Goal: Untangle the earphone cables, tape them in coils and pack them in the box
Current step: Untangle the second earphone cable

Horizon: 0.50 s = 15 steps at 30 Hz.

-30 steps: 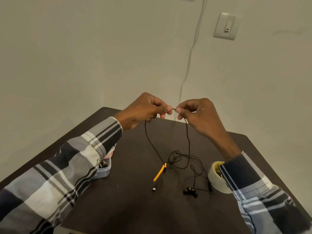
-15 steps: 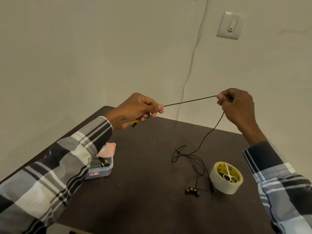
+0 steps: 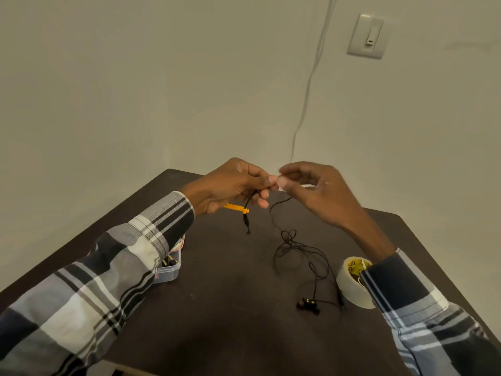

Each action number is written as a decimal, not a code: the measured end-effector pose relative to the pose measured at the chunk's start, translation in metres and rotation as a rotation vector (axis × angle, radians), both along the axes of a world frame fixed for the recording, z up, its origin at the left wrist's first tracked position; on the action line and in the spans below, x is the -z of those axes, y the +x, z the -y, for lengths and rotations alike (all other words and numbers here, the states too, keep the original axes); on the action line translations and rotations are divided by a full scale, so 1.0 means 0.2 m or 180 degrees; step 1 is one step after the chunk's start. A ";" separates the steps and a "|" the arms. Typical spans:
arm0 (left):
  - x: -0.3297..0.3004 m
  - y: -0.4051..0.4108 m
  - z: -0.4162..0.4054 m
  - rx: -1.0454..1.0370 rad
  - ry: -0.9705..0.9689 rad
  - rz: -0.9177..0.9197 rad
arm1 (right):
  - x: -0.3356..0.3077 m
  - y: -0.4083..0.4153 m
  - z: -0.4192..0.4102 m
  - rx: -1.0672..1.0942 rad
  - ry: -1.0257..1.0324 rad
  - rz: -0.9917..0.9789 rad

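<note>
**Hands back together over the worktop, cable slack again**

Half a second ago the two hands were held wide apart with a taut, straight run of black earphone cable [image 3: 287,241] stretched between them. Now they have come together above the far part of the dark worktop [image 3: 217,308], fingertips almost touching. The left hand [image 3: 230,185] has its fingers curled round the cable's plug end: a short length hangs down from it, with the orange clip [image 3: 236,207] sticking out sideways just under the palm. The right hand [image 3: 317,189] pinches thumb and forefinger together right beside the left fingertips; motion blur makes it hard to see just what lies in that pinch, though the cable drops away from beneath it.

The straight span is gone. From the hands the cable falls in a loose curve to a small tangle of loops on the worktop, then trails toward the near edge, where the two black earbuds [image 3: 307,305] lie in much the same place as before.

The roll of tape [image 3: 349,287] stands just right of the earbuds, now partly hidden by the right sleeve [image 3: 423,316]. The clear plastic box [image 3: 169,271] sits at the left, half covered by the left sleeve [image 3: 113,267].
</note>
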State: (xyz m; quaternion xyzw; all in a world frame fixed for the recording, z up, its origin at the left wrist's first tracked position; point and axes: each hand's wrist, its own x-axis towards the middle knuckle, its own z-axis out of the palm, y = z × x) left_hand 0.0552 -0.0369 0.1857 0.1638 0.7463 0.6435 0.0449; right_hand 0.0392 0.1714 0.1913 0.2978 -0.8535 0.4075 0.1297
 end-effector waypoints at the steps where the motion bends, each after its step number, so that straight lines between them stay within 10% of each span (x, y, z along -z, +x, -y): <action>1: 0.00 0.00 -0.01 0.0039 0.0033 -0.0002 | 0.01 0.01 0.02 -0.0118 0.0031 0.0041; 15: 0.20 0.08 -0.04 0.0406 0.0390 0.0289 | -0.04 0.03 -0.01 0.0113 -0.0216 -0.0185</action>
